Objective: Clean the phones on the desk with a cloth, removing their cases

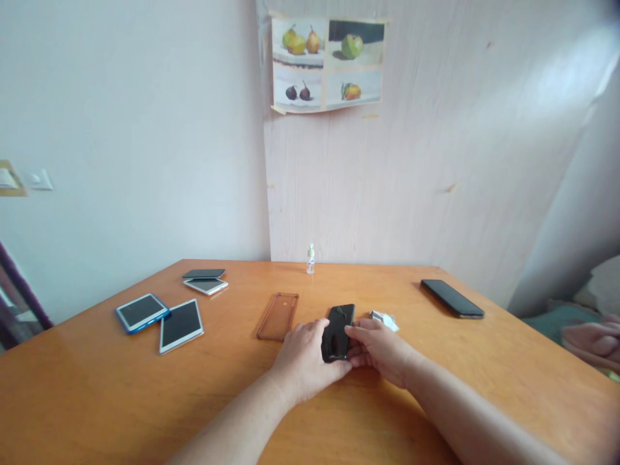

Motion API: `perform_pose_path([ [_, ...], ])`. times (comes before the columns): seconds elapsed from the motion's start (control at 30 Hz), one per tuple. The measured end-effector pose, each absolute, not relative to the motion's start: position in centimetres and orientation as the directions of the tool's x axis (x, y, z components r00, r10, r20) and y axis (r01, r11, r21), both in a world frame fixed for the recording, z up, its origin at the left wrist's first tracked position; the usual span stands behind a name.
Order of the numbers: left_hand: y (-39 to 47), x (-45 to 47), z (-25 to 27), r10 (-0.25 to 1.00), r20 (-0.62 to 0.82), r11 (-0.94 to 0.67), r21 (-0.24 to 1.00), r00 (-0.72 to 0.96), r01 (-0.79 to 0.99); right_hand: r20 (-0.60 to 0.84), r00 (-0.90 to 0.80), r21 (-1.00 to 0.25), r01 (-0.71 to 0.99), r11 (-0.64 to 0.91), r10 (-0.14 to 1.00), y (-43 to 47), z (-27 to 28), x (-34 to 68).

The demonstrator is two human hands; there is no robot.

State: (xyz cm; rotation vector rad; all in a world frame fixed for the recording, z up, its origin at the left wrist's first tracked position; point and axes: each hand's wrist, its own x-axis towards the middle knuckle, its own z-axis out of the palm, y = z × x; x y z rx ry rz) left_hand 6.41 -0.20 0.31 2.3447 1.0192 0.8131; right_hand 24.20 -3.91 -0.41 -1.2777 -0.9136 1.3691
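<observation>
A black smartphone (339, 326) with a glossy face is held between my two hands, low over the middle of the table. My left hand (303, 358) grips its left side and near corner, thumb at the near end. Along the right edge, my right hand (380, 349) pinches the phone between thumb and fingers; some fingertips are hidden beneath it. Left of the phone lies a translucent brown phone case (278, 316). A crumpled white cloth or wipe (385, 320) rests just beyond my right hand.
On the wooden table (232, 394), a small spray bottle (310, 261) stands at the back. Leftward lie a blue-edged tablet (141, 313), a white tablet (181, 325), a white phone (206, 285) and a dark phone (204, 274). A larger black device (451, 298) lies at right.
</observation>
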Motion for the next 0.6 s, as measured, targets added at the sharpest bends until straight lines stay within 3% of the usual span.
perform_pose_path([
  [0.33,0.3,6.2,-0.1,0.765,0.333,-0.632,0.550,0.551,0.545,-0.284,0.036,-0.953,0.096,-0.286,0.958,-4.5,0.6,25.8],
  [0.47,0.6,6.1,-0.4,0.761,0.336,-0.640,0.532,0.555,0.554,-0.088,0.228,-0.979,0.159,-0.127,0.970,-4.2,1.3,27.4],
  [0.6,0.7,6.0,-0.1,0.770,0.294,-0.628,0.508,0.566,0.590,0.147,0.480,-0.958,0.285,0.004,0.865,-3.6,1.9,30.0],
])
